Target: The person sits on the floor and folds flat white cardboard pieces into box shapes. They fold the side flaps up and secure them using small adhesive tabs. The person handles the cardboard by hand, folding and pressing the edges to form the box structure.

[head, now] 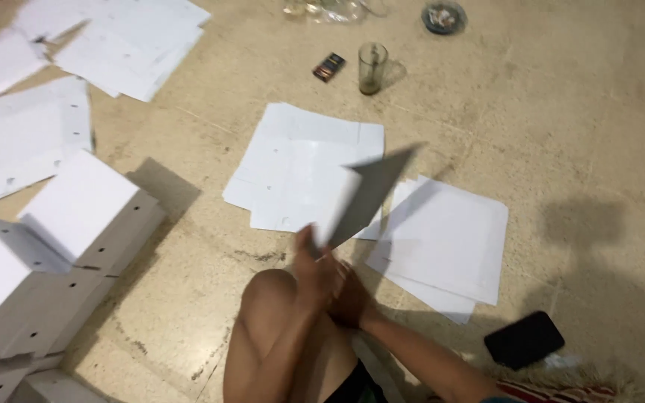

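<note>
**Inspector:** Pale speckled stone flooring (pixel 561 112) runs across the whole view, and you sit on it with a bare knee (pixel 270 298) raised. At your left, folded white boxes (pixel 54 254) with small round holes are stacked. Flat white sheets (pixel 113 45) lie spread beyond them.

**Operator:** And straight ahead?

**Inspector:** One flat white cutout (pixel 300 168) lies ahead, and a pile of white sheets (pixel 449 239) sits just to its right, the two nearly touching. Between them you hold up a grey sheet (pixel 371 190), tilted and blurred, its lower corner at your hands.

**Operator:** The hands themselves?

**Inspector:** Your left hand (pixel 315 272) grips the lower edge of that sheet, thumb raised. Your right hand (pixel 349 302) presses close beneath the left; whether it is closed or slack I cannot tell, being blurred.

**Operator:** Smaller items?

**Inspector:** A black phone (pixel 524 339) lies by your right forearm. Farther off stand a glass mug (pixel 372 67), a small dark packet (pixel 328 67) and a round dish (pixel 443 16).
</note>
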